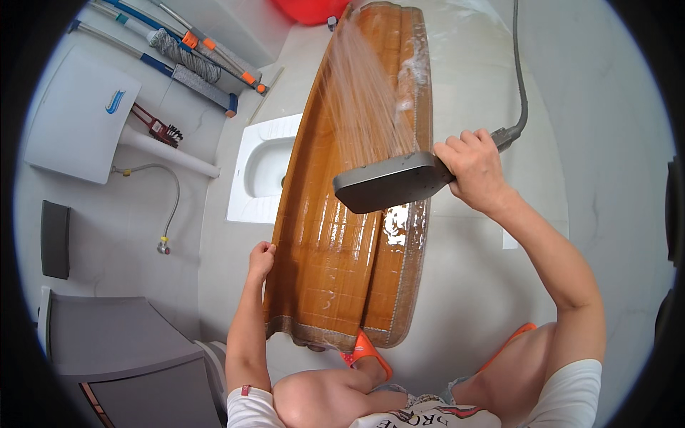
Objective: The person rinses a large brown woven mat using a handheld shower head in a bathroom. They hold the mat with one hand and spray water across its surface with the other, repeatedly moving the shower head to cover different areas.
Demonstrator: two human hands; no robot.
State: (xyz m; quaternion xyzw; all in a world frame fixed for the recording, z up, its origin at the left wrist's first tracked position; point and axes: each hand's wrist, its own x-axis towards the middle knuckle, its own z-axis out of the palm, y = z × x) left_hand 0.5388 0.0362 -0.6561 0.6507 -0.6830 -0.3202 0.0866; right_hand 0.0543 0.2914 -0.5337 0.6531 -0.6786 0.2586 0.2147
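Observation:
A wet, brown bamboo sleeping mat (321,262) with a cloth border lies partly folded lengthwise before me. My left hand (262,259) pinches its left edge, which is lifted off the floor. In my right hand (473,168) is the handle of a dark grey shower head (393,182), held above the mat. Water sprays from it onto the far half of the mat. White suds (415,69) sit along the far right border. A grey hose (522,85) runs up from the handle.
A white squat toilet (267,166) is set in the floor, partly covered by the mat. Several mops (198,80) lean at the far left, near a white cistern (80,117) and a hanging brush (160,128). A red basin (310,8) is at the back; a grey cabinet (128,342) stands front left.

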